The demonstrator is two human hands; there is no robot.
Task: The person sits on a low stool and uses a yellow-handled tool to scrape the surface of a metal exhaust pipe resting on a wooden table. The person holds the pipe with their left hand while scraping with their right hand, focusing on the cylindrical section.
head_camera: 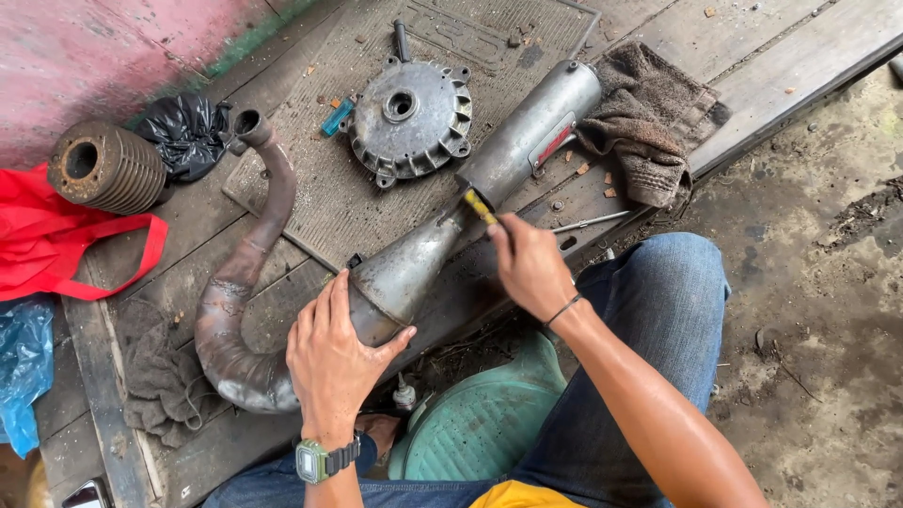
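1. Weathered planks [752,66] make up the work surface, with a pink wall far left and bare dirt ground [828,310] on the right.
2. At the far left lie a blue bag [23,367] and a red bag [56,240]; a rusty finned cylinder [105,167] rests just beyond the red one, and a black bag [188,132] sits right of the cylinder.
3. A grey rag [155,376] lies near the left edge, partly under the bend of the exhaust pipe [395,273].
4. That pipe curves from a rusty mouth at the far left, loops near, then widens and runs up to the right into a silver muffler [536,127].
5. The left hand [334,353], wearing a green watch [315,461], is clamped around the pipe's wide middle section.
6. A rubber mat [320,188] lies beneath, carrying a round metal hub [409,118] and a small blue object [337,117].
7. The right hand [529,268] is closed on a yellow-handled tool [480,205], whose tip meets the pipe where it narrows.
8. A thin metal rod [588,222] lies just right of that hand.
9. A brown rag [649,122] touches the muffler's far end.
10. A green stool [484,423] shows near, between jeans-clad knees.
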